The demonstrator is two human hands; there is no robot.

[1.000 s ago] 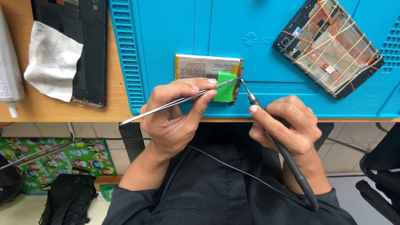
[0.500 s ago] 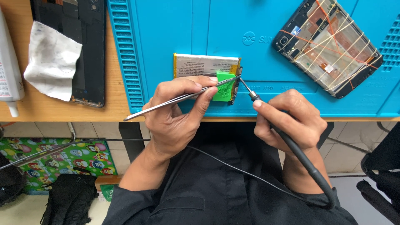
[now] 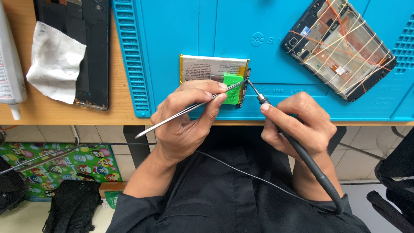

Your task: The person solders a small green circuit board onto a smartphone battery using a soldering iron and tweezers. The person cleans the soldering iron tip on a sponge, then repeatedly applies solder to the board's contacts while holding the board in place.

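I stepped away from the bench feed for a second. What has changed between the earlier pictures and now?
Hardly anything. The right hand still grips the soldering iron, its tip staying at the edge of the battery. The left hand keeps the tweezers by the green piece. The strapped phone frame and cloth stayed put.

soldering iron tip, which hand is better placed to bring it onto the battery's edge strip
Right. The right hand already holds the soldering iron, tip almost at the battery edge. The left hand is occupied with tweezers at the green piece.
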